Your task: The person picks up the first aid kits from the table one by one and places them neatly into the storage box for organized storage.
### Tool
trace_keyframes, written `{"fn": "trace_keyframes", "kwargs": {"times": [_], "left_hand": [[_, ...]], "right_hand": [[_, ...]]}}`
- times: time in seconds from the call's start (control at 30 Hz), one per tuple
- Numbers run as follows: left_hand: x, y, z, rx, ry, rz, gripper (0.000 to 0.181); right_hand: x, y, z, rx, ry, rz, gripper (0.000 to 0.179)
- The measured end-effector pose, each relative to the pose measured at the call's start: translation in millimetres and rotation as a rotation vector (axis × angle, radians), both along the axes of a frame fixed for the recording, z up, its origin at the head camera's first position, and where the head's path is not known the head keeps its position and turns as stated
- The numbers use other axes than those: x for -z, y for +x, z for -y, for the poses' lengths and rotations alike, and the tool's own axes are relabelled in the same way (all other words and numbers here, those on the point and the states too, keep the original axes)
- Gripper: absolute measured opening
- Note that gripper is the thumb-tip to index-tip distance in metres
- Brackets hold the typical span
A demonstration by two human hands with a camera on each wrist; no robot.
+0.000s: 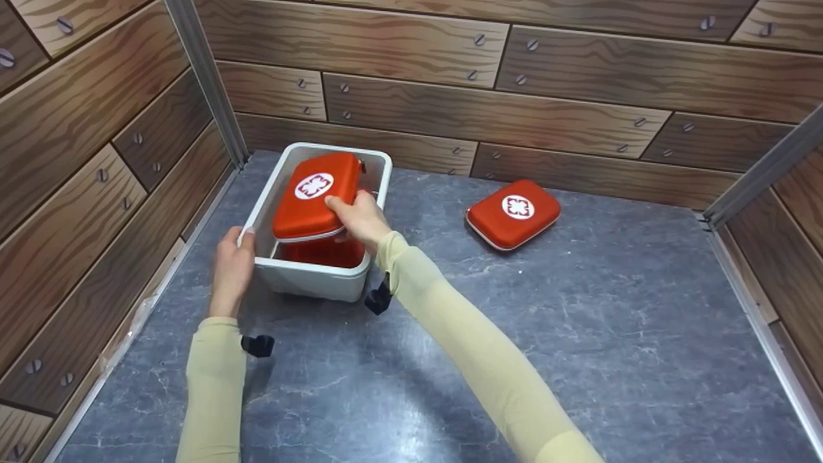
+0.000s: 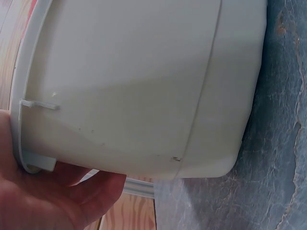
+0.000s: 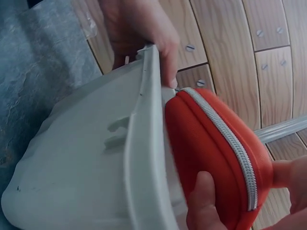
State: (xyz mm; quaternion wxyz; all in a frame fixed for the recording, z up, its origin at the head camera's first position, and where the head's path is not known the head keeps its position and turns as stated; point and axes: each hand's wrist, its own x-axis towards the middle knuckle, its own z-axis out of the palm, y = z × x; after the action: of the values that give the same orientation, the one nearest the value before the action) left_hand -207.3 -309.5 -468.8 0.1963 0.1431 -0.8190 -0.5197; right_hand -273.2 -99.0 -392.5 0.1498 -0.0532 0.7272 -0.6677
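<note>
My right hand (image 1: 363, 218) grips a red zippered first-aid case (image 1: 308, 209) by its right side, thumb on top. The case is tilted at the mouth of a light grey plastic bin (image 1: 315, 283), partly inside its rim. Beneath it, another red item (image 1: 325, 253) shows inside the bin, mostly hidden. My left hand (image 1: 233, 263) holds the bin's front left corner, thumb over the rim; in the left wrist view its fingers (image 2: 103, 191) curl under the rim outside. The right wrist view shows the held case's silver zipper (image 3: 230, 139) close to the rim.
A second red first-aid case (image 1: 514, 215) with a white round emblem lies on the grey marbled surface (image 1: 578, 334), right of the bin. Wood-patterned panels (image 1: 411, 83) stand behind and at both sides, with metal strips (image 1: 212, 83) at the corners.
</note>
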Motion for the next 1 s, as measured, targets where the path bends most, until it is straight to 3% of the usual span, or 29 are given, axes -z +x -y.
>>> {"fn": "trace_keyframes", "kwargs": {"times": [0.4, 0.6, 0.8, 1.0], "left_hand": [[1.9, -0.8, -0.8, 0.004, 0.012, -0.006, 0.029], [2.7, -1.1, -0.6, 0.008, 0.022, -0.011, 0.029], [2.2, -1.9, -1.1, 0.015, 0.025, -0.023, 0.028], [0.7, 0.1, 0.3, 0.012, 0.041, -0.013, 0.03]], "right_hand": [[10.3, 5.4, 1, -0.064, 0.366, -0.119, 0.036], [7.7, 13.6, -7, -0.068, 0.616, -0.377, 0.055], [7.3, 19.0, -33, -0.076, 0.692, -0.617, 0.068], [14.6, 16.3, -75, -0.039, 0.761, -0.667, 0.07]]}}
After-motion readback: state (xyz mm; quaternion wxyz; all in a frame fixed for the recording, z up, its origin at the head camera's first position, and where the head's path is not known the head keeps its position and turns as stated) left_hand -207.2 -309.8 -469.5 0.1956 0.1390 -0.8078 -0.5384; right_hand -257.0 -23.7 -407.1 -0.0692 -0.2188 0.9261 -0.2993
